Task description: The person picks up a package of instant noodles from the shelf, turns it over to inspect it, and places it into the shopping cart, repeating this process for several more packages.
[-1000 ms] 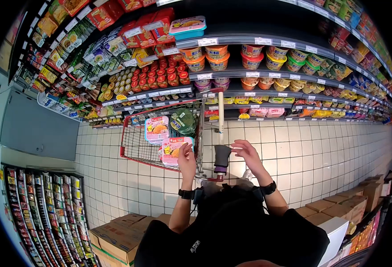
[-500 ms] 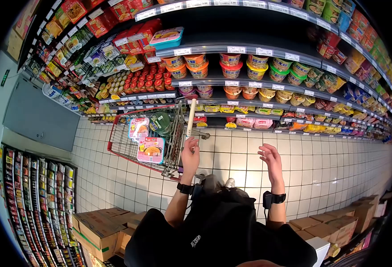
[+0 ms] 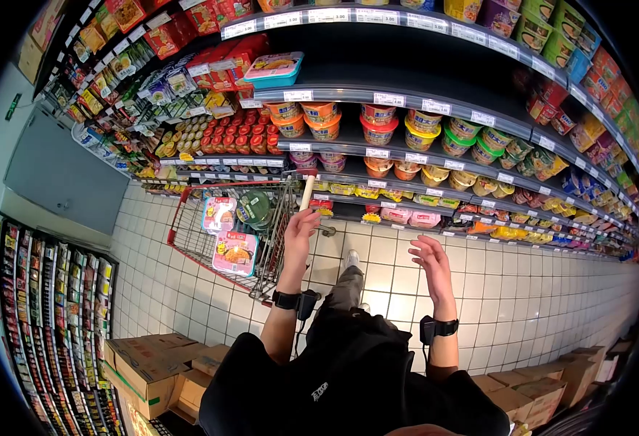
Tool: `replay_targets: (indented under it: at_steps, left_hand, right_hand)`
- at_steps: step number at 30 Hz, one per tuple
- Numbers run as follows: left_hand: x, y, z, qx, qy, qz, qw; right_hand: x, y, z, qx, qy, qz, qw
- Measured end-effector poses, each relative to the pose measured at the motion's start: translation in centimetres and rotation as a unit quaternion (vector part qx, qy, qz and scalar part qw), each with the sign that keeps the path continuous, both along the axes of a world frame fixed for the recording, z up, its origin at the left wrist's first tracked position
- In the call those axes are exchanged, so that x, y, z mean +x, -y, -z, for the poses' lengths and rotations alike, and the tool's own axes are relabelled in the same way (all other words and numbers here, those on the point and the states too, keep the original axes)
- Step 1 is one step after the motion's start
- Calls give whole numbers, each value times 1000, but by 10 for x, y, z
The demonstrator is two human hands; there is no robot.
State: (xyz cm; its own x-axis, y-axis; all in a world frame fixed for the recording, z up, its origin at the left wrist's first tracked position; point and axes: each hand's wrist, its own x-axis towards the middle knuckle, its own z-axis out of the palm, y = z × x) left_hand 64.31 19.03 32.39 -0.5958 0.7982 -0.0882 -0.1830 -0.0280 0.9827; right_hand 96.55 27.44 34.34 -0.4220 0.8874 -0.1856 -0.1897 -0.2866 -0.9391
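Note:
My left hand (image 3: 300, 231) is over the near end of the pale handle (image 3: 308, 193) of a shopping cart (image 3: 175, 231), overlapping it in this view. Its fingers are loosely bent and apart, with nothing seen in them. My right hand (image 3: 433, 263) is raised in front of the lower shelves, empty, fingers spread and slightly curved. Inside the cart lie two pink-and-white food boxes, one nearer me (image 3: 235, 253) and one farther away (image 3: 219, 215), beside a round dark-green package (image 3: 254, 209). Each wrist wears a black band with a small device.
Ahead, a curved-looking shelf unit (image 3: 392, 96) holds instant noodle tubs (image 3: 379, 131) and bagged goods. A pink-and-blue box (image 3: 273, 69) stands on an upper shelf. Cardboard boxes (image 3: 145, 370) are stacked behind me at left, more (image 3: 530, 392) at right. A grey door (image 3: 65, 182) is at far left.
My body and view have shifted slightly, and one foot now shows stepped forward. Both hands have moved a little to the left in view and remain raised; the cart's contents look the same.

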Motion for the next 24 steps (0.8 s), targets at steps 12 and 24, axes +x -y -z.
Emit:
replay_targets:
  at_steps: [12, 24]
  left_hand:
    - [-122, -133, -75, 109, -33, -36, 993]
    - [-304, -273, -110, 141, -107, -205, 963]
  right_hand:
    - [-131, -163, -58, 110, 22, -55, 992]
    - [-336, -287, -110, 162, 24, -140, 977]
